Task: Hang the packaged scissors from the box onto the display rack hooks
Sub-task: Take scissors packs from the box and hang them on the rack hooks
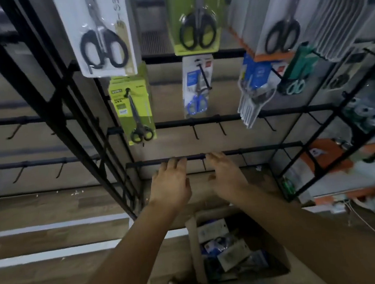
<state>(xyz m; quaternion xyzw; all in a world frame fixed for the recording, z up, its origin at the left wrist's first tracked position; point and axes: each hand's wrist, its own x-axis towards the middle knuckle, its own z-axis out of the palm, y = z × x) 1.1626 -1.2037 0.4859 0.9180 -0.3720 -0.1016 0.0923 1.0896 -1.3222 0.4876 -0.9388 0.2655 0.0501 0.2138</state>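
Top packs (194,16) are cut off at twelve o'clock; the box's (197,254) contents are blurred; clutter (374,164) at three o'clock is smeared.

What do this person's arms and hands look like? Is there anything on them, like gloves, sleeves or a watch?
Both arms are bare as far up as the picture shows, with no sleeve in view. The left hand and the right hand wear no gloves, and no watch, bracelet or ring shows on them.

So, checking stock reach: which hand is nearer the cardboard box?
Right. The right hand hovers above the cardboard box; the left hand is further left.
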